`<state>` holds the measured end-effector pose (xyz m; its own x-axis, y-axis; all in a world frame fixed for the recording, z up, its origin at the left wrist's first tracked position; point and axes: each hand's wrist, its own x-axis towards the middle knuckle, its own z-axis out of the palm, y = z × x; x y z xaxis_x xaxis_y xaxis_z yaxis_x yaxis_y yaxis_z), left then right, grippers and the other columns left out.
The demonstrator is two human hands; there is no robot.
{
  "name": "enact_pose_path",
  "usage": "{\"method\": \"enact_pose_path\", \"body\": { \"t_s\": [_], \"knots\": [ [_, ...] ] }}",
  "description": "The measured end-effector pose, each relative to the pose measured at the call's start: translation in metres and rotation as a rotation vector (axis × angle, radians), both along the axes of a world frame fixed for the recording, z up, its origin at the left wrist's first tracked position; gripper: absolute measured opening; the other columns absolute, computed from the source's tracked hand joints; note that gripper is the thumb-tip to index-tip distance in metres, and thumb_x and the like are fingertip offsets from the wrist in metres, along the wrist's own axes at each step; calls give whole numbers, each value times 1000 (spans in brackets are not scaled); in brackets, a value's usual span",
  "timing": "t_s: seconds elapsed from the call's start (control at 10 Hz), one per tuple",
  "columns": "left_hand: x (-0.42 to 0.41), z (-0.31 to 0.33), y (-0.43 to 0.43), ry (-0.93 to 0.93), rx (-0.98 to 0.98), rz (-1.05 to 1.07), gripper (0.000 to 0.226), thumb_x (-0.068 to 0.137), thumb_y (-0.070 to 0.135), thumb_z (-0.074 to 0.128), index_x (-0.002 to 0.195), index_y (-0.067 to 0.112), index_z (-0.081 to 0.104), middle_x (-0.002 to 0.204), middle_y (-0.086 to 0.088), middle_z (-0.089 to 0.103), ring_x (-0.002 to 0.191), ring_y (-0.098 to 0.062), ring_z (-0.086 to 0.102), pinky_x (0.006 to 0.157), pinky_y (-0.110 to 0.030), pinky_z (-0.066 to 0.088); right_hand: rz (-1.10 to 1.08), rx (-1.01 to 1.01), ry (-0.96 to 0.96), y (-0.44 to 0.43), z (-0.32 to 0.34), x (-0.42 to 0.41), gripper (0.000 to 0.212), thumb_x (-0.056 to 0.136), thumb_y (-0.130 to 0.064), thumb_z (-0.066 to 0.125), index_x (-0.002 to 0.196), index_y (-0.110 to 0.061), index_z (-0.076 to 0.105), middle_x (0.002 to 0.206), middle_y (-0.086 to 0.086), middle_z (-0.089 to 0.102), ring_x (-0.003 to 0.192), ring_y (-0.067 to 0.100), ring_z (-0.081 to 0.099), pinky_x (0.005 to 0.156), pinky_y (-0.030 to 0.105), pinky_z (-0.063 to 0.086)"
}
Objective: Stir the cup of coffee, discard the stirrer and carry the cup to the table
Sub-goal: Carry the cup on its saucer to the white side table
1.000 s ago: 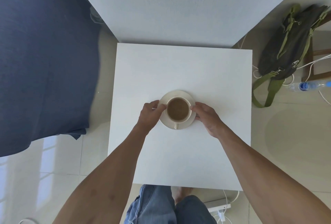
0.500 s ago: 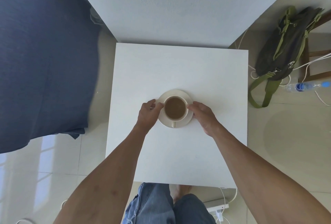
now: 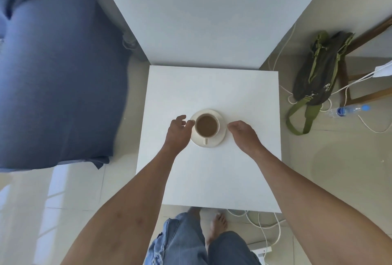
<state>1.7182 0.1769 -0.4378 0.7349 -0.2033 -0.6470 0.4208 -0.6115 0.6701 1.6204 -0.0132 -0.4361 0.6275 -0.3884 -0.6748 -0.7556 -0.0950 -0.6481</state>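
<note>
A cream cup [image 3: 207, 126] full of brown coffee stands on a cream saucer [image 3: 220, 135] in the middle of the square white table [image 3: 210, 175], its handle pointing toward me. My left hand [image 3: 177, 133] hovers just left of the saucer, fingers apart, its thumb tip near the rim. My right hand [image 3: 244, 133] is just right of the saucer, fingers loosely curled, a small gap between it and the rim. Neither hand holds anything. No stirrer is in view.
A white wall corner [image 3: 203, 21] rises behind the table. A blue bed cover [image 3: 57, 86] fills the left. On the floor at right lie a green-strapped dark bag [image 3: 318, 78], a water bottle [image 3: 347, 110] and white cables [image 3: 263, 222]. My legs stand at the table's near edge.
Both hands have let go of the saucer and drawn a little outward. The cup and saucer now rest on the table by themselves.
</note>
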Motion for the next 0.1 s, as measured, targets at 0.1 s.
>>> {"method": "enact_pose_path", "body": {
  "t_s": [0.1],
  "knots": [
    [-6,36,1,-83,31,-88,52,97,39,51,143,14,46,135,-7,54,107,-15,51,87,-28,37,41,-80,-46,-2,33,-7,34,92,-35,49,87,-4,62,83,3,65,78,25,58,65,30,41]
  ]
}}
